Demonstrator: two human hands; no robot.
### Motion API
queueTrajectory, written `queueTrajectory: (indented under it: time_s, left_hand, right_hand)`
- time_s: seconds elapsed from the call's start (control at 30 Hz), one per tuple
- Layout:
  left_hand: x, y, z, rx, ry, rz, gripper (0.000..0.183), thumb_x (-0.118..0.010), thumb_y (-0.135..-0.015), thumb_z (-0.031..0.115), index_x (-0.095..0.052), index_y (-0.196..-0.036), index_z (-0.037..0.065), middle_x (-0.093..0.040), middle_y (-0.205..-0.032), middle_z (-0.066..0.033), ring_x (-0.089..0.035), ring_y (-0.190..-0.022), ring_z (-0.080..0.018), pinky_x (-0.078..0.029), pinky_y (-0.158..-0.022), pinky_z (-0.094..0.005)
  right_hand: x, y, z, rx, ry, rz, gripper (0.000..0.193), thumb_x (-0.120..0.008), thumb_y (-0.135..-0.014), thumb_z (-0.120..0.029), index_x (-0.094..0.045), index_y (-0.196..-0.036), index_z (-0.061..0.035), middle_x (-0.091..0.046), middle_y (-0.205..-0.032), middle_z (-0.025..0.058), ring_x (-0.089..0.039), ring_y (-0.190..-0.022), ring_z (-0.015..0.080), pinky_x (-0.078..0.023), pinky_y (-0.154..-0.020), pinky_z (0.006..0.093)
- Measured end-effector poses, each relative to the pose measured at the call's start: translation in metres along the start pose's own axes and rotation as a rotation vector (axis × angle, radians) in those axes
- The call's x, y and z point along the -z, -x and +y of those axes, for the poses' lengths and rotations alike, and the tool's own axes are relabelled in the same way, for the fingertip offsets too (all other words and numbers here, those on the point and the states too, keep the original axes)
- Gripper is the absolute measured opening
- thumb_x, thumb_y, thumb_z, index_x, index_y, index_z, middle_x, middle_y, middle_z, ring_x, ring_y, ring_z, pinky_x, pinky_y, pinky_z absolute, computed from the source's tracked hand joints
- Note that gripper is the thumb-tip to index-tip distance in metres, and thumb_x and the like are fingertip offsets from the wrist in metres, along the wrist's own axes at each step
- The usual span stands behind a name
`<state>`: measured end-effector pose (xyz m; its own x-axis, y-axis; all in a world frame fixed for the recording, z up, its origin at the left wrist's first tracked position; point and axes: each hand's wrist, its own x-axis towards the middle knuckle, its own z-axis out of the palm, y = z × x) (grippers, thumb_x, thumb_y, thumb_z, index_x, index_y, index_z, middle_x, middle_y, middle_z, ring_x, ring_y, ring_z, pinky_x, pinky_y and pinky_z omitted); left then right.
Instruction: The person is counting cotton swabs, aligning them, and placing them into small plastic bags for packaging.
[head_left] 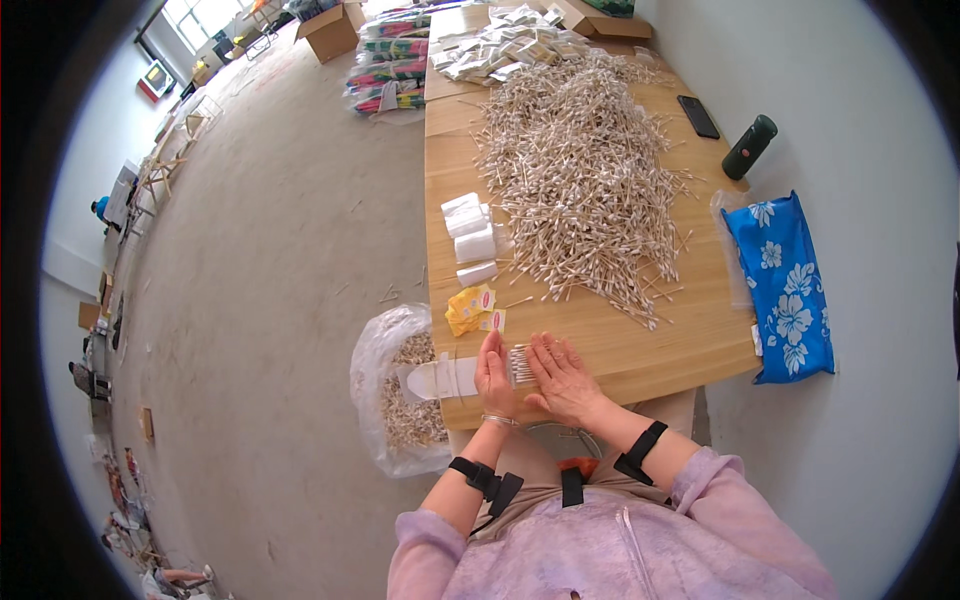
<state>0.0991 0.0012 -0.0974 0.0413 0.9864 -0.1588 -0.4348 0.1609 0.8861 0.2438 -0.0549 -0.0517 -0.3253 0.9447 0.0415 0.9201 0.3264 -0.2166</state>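
Note:
A small flat row of cotton swabs lies at the near edge of the table, between my two hands. My left hand stands on edge at the left of the row, fingers straight, beside the mouth of a clear plastic bag. From the right, my right hand lies with straight fingers against the other ends of the swabs. The bag reaches past the table's left edge. Whether my left fingers touch the bag is hidden. A large heap of loose swabs covers the table beyond.
Yellow cards and white rolled bags sit along the left edge. A clear sack of swabs stands on the floor, lower left. At right are a blue flowered pack, a dark green bottle and a phone.

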Motion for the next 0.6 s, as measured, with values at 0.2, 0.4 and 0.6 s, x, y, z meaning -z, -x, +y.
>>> queueTrajectory:
  time_s: [0.2,0.4,0.6]
  left_hand:
    - [-0.008,-0.006,0.012,-0.015,0.016,0.042,0.045,-0.036,-0.102,0.025,-0.038,-0.137,-0.004,-0.041,-0.141,-0.0121,-0.039,-0.131,-0.0202,-0.031,-0.11,-0.0321]
    - [-0.006,-0.002,0.003,-0.039,-0.058,-0.011,0.046,-0.035,-0.103,0.025,-0.036,-0.138,-0.004,-0.04,-0.142,-0.0128,-0.037,-0.132,-0.0201,-0.029,-0.111,-0.0314]
    - [-0.008,0.005,-0.002,-0.079,-0.111,-0.063,0.048,-0.034,-0.103,0.027,-0.036,-0.138,-0.005,-0.039,-0.142,-0.0132,-0.037,-0.132,-0.02,-0.028,-0.111,-0.0311]
  right_hand:
    - [0.003,0.002,0.01,-0.183,-0.157,0.114,0.086,-0.063,-0.083,-0.036,-0.016,-0.145,0.0006,-0.013,-0.152,0.0201,-0.012,-0.142,0.0353,-0.01,-0.115,0.0469]
    - [-0.006,-0.006,0.014,-0.248,-0.608,0.426,0.07,-0.058,-0.086,-0.015,-0.022,-0.143,0.0028,-0.019,-0.15,0.0221,-0.016,-0.141,0.0367,-0.015,-0.115,0.0425]
    - [-0.006,-0.024,0.0,-0.409,-1.017,0.586,0.056,-0.045,-0.094,-0.014,-0.024,-0.142,0.0036,-0.021,-0.152,0.0179,-0.017,-0.142,0.0297,-0.015,-0.114,0.0365]
